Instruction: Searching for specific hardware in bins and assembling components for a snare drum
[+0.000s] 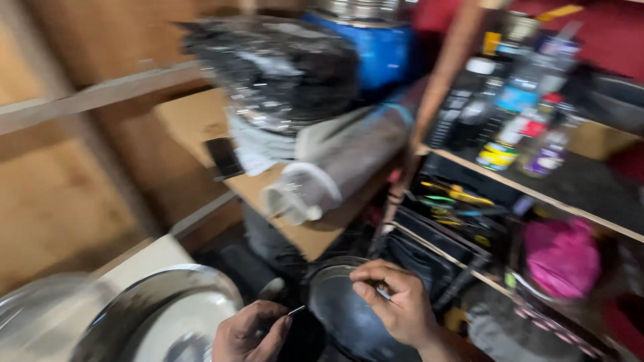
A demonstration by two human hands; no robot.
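Left hand [251, 333] pinching thin metal strip [296, 310], right hand [396, 302] curled, grip unclear, fingertips over dark round pan [349, 318] just beyond; likely slipping, given blur.

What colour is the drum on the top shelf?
Blue drum, with a shiny metal top; the head view shows it, though blurred.

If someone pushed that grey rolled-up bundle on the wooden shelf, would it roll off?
The rolled grey bundle looks like soft cloth, so it would probably sag, not roll. It lies near the wooden shelf edge, so a hard push might drop it.
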